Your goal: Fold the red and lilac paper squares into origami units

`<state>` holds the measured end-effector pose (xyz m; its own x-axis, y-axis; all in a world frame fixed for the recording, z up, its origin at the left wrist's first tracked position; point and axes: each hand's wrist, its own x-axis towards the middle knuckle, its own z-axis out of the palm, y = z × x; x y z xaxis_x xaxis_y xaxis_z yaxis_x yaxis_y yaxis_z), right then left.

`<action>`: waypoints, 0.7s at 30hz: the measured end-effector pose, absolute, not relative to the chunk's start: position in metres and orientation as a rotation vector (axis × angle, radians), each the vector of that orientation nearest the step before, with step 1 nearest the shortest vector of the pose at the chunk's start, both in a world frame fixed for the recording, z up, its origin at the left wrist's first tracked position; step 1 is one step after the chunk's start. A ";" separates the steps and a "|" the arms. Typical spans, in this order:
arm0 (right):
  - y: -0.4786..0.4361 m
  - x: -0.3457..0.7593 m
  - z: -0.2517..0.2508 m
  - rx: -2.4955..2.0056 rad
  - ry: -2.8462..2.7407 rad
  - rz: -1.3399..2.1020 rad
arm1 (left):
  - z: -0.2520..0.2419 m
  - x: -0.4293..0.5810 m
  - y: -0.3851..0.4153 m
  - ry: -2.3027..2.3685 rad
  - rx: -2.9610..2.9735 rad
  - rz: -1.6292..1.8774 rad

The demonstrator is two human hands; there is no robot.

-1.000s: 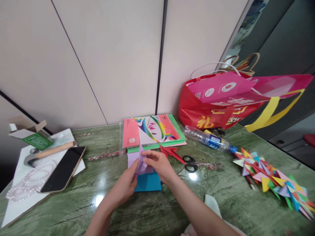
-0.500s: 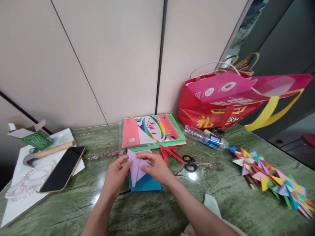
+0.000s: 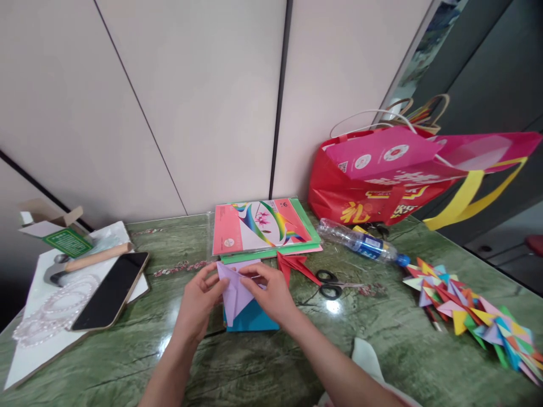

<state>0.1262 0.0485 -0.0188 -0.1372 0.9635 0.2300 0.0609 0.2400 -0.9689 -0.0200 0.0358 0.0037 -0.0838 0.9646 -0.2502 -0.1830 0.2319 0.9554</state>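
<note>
A folded light purple paper (image 3: 236,295) is held between both hands above a blue paper (image 3: 253,317) on the green table. My left hand (image 3: 202,298) grips its left edge, thumb on top. On the other side, my right hand (image 3: 271,293) pinches the paper's upper right part between thumb and fingers. Just right of that hand lies a folded red paper piece (image 3: 297,267), its tip near black-handled scissors (image 3: 331,284). Behind the hands rests a packet of coloured paper (image 3: 258,226) on green sheets.
On the left, a white board (image 3: 36,339) bears a phone (image 3: 111,291), a hammer (image 3: 91,260), beads and a green box (image 3: 68,240). To the right are a plastic bottle (image 3: 365,243), red bag (image 3: 339,189) and multicoloured folded-paper chain (image 3: 470,311).
My right thumb and fingers have shifted on the purple paper, and its upper right part is now folded or lifted differently. The view has moved slightly.
</note>
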 end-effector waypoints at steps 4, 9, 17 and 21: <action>0.050 0.125 -0.020 -1.062 -1.402 1.111 | 0.004 -0.019 0.036 1.266 0.871 1.206; 0.054 0.124 -0.026 -1.095 -1.231 1.252 | -0.002 -0.019 0.037 1.281 0.928 1.297; 0.053 0.123 -0.023 -1.057 -1.021 1.498 | 0.000 -0.020 0.037 1.297 0.891 1.321; 0.053 0.124 -0.018 -1.013 -0.951 1.587 | 0.002 -0.021 0.037 1.309 0.798 1.357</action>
